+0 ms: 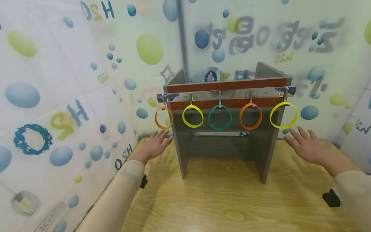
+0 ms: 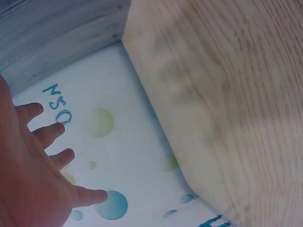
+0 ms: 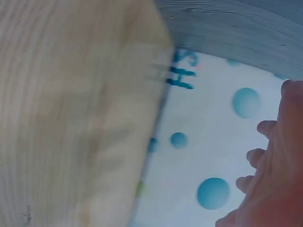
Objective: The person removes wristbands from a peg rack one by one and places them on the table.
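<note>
Just above the left grip (image 1: 153, 146) an orange ring (image 1: 156, 118) hangs on its hook (image 1: 163, 100); from there towards the right grip (image 1: 310, 148), four more rings (image 1: 220, 128) hang along the metal rail (image 1: 236, 95). Both grips are loosely spread, holding nothing; with every ring hung, the work looks either unstarted or finished.

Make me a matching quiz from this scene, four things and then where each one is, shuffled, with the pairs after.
Things:
1. Teal ring
2. Left hand
3. Right hand
4. Table

Places:
A. Right of the grey stand
B. On the middle hook
C. Under the stand
D. Left of the stand

Pairs: 1-B, 2-D, 3-A, 4-C
</note>
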The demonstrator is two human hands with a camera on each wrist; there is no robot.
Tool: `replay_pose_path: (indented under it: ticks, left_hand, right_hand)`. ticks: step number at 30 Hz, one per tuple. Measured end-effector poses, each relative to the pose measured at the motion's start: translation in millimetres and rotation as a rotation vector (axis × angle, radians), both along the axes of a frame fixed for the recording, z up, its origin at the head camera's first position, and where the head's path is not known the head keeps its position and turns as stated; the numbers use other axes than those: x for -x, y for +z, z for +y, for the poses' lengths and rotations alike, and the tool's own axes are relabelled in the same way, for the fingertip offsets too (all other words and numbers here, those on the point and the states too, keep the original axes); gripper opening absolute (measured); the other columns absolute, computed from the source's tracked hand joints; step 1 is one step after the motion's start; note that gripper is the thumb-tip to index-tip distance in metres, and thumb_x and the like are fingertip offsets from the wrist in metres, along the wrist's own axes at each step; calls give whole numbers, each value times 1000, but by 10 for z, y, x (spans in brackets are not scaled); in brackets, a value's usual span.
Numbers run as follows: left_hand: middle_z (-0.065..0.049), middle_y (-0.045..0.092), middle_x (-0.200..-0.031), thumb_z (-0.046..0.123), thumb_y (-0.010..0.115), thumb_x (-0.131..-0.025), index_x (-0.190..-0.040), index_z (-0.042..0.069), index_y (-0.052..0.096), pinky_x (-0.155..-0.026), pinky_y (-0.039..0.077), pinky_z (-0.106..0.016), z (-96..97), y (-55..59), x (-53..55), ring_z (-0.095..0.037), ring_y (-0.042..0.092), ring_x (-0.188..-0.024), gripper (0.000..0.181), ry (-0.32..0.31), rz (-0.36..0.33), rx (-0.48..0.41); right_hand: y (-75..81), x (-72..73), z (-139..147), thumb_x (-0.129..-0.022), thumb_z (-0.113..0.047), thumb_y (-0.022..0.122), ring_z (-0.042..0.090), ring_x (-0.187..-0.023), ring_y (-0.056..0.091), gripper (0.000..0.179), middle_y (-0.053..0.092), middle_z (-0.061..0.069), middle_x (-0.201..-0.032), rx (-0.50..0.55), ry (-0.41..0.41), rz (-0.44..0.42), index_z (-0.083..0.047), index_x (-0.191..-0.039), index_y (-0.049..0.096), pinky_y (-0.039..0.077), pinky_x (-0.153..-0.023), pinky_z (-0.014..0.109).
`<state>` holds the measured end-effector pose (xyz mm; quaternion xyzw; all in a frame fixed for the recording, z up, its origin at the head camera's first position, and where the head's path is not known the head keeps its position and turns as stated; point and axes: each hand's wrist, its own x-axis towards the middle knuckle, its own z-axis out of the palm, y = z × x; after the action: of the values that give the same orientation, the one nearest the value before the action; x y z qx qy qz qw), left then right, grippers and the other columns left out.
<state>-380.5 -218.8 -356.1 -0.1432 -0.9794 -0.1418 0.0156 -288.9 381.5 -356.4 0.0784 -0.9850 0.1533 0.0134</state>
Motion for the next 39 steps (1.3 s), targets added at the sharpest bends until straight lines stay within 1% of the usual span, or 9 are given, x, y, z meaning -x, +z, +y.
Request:
replay_pose_path:
  ticks: [3, 8, 14, 21, 24, 26, 28, 34, 39]
  left_hand:
    - [-8, 20, -180, 78, 21, -106, -172, 27, 23, -123, 11, -83, 28, 49, -82, -41, 12, -167, 83, -25, 0, -41]
    - [-13, 27, -177, 61, 22, -114, -171, 21, 26, -126, 16, -78, 145, 81, -225, -44, 16, -165, 71, -95, 23, -163]
    - [-17, 40, -170, 37, 18, -119, -167, 8, 36, -129, 28, -63, 264, 77, -328, -41, 33, -160, 58, -314, 123, -431]
    - [-15, 41, -170, 48, 14, -118, -169, 13, 30, -128, 30, -62, 369, 19, -543, -40, 37, -158, 64, -288, 59, -612]
    - [-14, 38, -172, 48, 19, -118, -171, 14, 25, -128, 31, -61, 391, 13, -612, -38, 36, -159, 63, -311, 20, -645]
    - [-15, 33, -174, 48, 23, -118, -172, 13, 20, -128, 32, -61, 400, 20, -643, -39, 35, -159, 64, -317, -27, -660]
    - [-15, 30, -175, 50, 28, -117, -173, 14, 16, -128, 33, -61, 396, 31, -664, -39, 38, -158, 67, -299, -82, -671]
    - [-14, 47, -165, 47, 31, -117, -172, 21, 21, -123, 41, -59, 381, 17, -629, -37, 56, -145, 61, -313, -133, -661]
    - [-15, 56, -158, 43, 30, -118, -169, 18, 30, -118, 47, -57, 391, -7, -588, -36, 58, -143, 57, -347, -106, -634]
  right_hand:
    - [107, -66, -32, -115, -56, 15, 74, -148, -10, 83, -7, 44, -167, 39, -20, -31, 7, -167, 3, -7, -106, 95]
    - [201, -179, -141, -119, -42, 16, 67, -154, -12, 73, -6, 46, -166, 198, 64, 44, 13, -165, 0, -8, -124, 78]
    - [424, -324, -355, -119, -36, 16, 72, -150, 11, 65, 1, 41, -171, 356, 103, 122, -1, -170, -6, 16, -114, 87]
    - [707, -635, -650, -118, -37, 14, 67, -148, 28, 60, 27, 30, -172, 550, -13, 235, -17, -174, 8, 26, -110, 84]
    - [721, -763, -796, -118, -35, 18, 32, -145, 49, 57, 50, 11, -159, 653, -43, 350, -16, -172, 22, 39, -125, 49]
    - [713, -835, -895, -118, -35, 22, 9, -130, 58, 56, 59, -5, -145, 713, -54, 414, -15, -169, 32, 46, -114, 19]
    - [701, -874, -985, -118, -35, 29, -10, -112, 59, 54, 60, -20, -131, 741, -68, 473, -10, -165, 41, 46, -90, 2]
    - [716, -903, -1132, -114, -40, 47, -10, -91, 64, 52, 62, -28, -109, 747, -172, 486, -4, -150, 57, 49, -78, 3]
    - [706, -910, -1060, -111, -44, 55, 1, -79, 58, 39, 65, -20, -83, 753, -220, 448, -10, -126, 68, 42, -60, 21]
